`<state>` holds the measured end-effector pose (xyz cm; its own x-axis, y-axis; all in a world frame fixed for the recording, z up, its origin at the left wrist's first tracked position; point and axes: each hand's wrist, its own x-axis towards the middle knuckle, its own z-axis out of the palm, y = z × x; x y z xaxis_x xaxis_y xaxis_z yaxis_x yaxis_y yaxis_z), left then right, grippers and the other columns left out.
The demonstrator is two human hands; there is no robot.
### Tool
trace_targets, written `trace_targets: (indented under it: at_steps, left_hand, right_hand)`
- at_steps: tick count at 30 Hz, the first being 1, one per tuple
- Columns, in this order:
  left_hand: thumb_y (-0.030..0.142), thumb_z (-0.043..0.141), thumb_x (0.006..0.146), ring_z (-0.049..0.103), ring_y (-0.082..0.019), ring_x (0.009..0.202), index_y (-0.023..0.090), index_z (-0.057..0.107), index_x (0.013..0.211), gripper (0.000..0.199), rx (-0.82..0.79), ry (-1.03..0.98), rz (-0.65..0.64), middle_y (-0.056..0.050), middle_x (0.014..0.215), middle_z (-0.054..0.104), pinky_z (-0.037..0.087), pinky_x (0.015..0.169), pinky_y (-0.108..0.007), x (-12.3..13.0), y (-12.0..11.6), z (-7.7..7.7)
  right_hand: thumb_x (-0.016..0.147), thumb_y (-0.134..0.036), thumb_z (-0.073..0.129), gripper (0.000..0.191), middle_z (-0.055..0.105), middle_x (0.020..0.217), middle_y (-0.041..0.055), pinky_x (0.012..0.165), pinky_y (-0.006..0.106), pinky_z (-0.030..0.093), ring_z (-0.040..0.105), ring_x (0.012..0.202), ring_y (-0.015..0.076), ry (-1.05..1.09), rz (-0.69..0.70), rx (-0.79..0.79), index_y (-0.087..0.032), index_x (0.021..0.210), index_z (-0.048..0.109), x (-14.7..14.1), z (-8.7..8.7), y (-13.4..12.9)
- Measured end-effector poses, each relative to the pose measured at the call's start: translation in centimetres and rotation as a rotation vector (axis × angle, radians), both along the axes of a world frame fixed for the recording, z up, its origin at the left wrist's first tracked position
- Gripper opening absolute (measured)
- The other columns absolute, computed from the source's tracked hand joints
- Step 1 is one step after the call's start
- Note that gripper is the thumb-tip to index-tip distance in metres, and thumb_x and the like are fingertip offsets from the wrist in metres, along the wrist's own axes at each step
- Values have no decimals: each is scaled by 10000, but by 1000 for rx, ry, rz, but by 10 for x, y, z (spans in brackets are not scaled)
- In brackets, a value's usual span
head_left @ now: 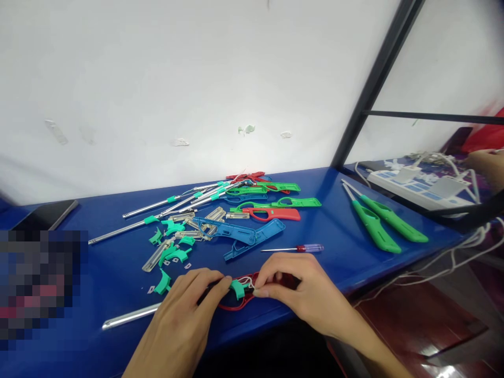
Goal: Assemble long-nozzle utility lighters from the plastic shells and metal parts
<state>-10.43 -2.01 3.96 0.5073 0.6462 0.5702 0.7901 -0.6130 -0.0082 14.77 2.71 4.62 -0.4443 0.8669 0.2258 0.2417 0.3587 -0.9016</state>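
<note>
White wires [247,280], likely floppy: pinched near red casing [235,308] with right hand [309,291], curled left hand [183,317] over stiff-looking rod [132,316].

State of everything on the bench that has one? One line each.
Red lighter casing: open, in hand
White wires: exposed
Left hand: gripping the red lighter casing
Right hand: pinching at the white wires
Two green lighters: closed, lying side by side
Blue casing halves: separated
Loose green clips: scattered
Clear tanks: loose, fill can't be told
Screwdriver: lying down
Power strip: plugs in
</note>
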Motion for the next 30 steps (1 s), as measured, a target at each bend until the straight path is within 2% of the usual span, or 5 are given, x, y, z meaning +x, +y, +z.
trace_targets:
  at_steps: [9, 16, 21, 25, 30]
  left_hand:
    - [109, 365, 1101, 711, -210, 1019, 179, 715, 1257, 389, 8, 50, -31, -77, 1114, 756, 610, 829, -312, 4, -2, 7]
    - [49, 327, 1061, 716, -216, 932, 156, 695, 1253, 428, 49, 105, -14, -75, 1050, 758, 595, 807, -345, 5, -4, 9]
    - [-34, 318, 994, 760, -237, 900, 133, 618, 1317, 472, 169, 282, -30, -63, 1031, 787, 590, 819, -395, 9, -6, 18]
    - [-32, 313, 982, 781, -252, 835, 103, 607, 1297, 451, 197, 367, -56, -69, 983, 799, 595, 772, -410, 12, -4, 18]
    - [-33, 285, 999, 792, -246, 815, 93, 601, 1268, 433, 233, 362, -57, -58, 941, 804, 590, 754, -403, 15, -2, 17]
  right_hand:
    - [925, -241, 823, 56, 795, 879, -13, 677, 251, 507, 679, 746, 147, -10, 8, 20, -249, 870, 820, 1, -1, 2]
    - [920, -192, 821, 90, 803, 879, -22, 694, 240, 506, 691, 765, 140, -12, 17, 31, -247, 849, 818, 0, -1, 2]
    - [912, -229, 838, 30, 805, 875, -29, 665, 233, 503, 682, 743, 132, -7, 13, -10, -253, 909, 820, -1, -1, 3]
    - [909, -217, 839, 41, 813, 881, -34, 668, 224, 503, 679, 739, 123, -10, 19, -18, -253, 917, 823, -1, -2, 4]
    - [911, -177, 826, 69, 810, 864, -41, 653, 210, 493, 666, 710, 107, -13, 14, 5, -239, 882, 819, -1, -1, 3]
